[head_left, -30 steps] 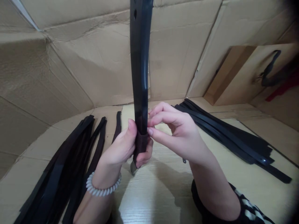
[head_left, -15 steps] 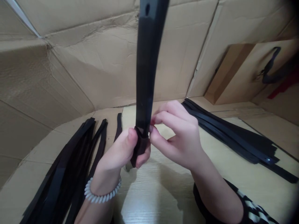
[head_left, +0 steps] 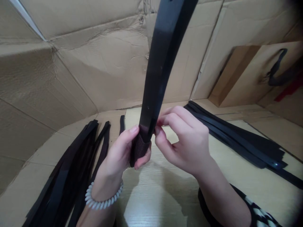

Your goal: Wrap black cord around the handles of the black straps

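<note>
A long, glossy black strip (head_left: 156, 72) with a folded, channel-like profile rises tilted from my hands past the top of the head view. Around its lower end sits a dark brown woven fabric sleeve (head_left: 141, 145). My left hand (head_left: 126, 143) is closed around the sleeve and the strip's end, its thumb on the near face and fingers behind. At the strip's right edge, just above the sleeve, my right hand (head_left: 183, 138) pinches with thumb and index finger. Its fingertips are partly hidden behind the edge.
On the left lies a pile of dark strips (head_left: 63, 170), with a few more beside it. A stack of black strips (head_left: 232, 135) lies on the right of the table (head_left: 151, 195). Cardboard walls (head_left: 106, 69) enclose the back and left; a paper bag (head_left: 251, 69) stands back right.
The upper end of the black strip has tipped to the right and its face has turned somewhat. My left thumb has shifted slightly, showing more of the sleeve; my right hand has moved slightly right.
</note>
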{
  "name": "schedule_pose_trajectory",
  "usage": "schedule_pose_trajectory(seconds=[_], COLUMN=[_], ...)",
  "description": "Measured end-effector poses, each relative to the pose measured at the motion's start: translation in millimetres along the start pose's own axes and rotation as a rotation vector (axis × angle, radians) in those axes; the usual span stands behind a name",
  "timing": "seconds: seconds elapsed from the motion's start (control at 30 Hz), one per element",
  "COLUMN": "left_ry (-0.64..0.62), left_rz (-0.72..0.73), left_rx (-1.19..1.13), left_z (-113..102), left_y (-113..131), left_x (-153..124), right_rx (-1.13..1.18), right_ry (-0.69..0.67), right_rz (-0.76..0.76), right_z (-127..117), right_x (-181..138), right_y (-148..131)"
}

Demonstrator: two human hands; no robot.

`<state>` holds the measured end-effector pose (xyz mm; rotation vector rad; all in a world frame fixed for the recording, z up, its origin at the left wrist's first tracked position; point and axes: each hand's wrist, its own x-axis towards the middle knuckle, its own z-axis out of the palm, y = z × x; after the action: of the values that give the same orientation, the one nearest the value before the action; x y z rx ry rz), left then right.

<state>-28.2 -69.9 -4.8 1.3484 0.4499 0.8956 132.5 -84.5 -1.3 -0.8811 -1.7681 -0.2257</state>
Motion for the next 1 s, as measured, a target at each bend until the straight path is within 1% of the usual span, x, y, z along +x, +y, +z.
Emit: schedule_pose_trajectory(seconds=[0.13, 0.27, 0.37, 0.47, 0.63, 0.7, 0.73, 0.8, 0.87, 0.93, 1.0], left_ry=[-0.072, -0.110, -0.145, -0.179, -0.139, -0.100, -0.084, -0.084, -0.133, -0.183, -0.207], left_rz=[-0.002, -0.035, -0.001, 0.016, -0.038, -0.047, -0.056, -0.077, -0.095, -0.116, -0.106], left_rx=[-0.042, -0.111, -0.104, -0.072, 0.001, 0.008, 0.005, -0.023, -0.089, -0.173, -0.251], left_z=[1.9, 4.6, 4.1, 2.9, 4.7, 4.9, 4.5, 3.2, 2.8, 4.6, 8.6], left_y=[0.6, -3.1, -8.8, -13.9, -13.2, -11.7, -11.4, -11.8, -12.5, -11.3, -7.2], left_x=[-2.1, -1.9, 0.6, 2.8, 3.7, 3.7, 3.7, 3.7, 3.7, 3.7, 3.4], right_rx=[0.177, 0.304, 0.350, 0.359, 0.289, 0.312, 0.370, 0.572, 0.800, 1.015, 1.233], right_ry=[-0.013, -0.083, -0.111, -0.125, -0.126, -0.154, -0.195, -0.322, -0.447, -0.509, -0.500], right_rz=[0.050, 0.157, 0.220, 0.214, 0.183, 0.207, 0.251, 0.398, 0.553, 0.615, 0.606], right_z=[-3.9, -2.8, -0.8, 0.9, 2.8, 1.5, 0.0, -4.1, -8.3, -10.0, -7.6], right_x=[1.4, 0.8, 0.0, -0.2, 0.6, 1.2, 1.5, 2.4, 3.1, 3.3, 3.1], right_y=[-2.4, -3.9, -4.5, -5.0, -4.1, -3.6, -3.3, -2.8, -1.9, -0.6, 0.0])
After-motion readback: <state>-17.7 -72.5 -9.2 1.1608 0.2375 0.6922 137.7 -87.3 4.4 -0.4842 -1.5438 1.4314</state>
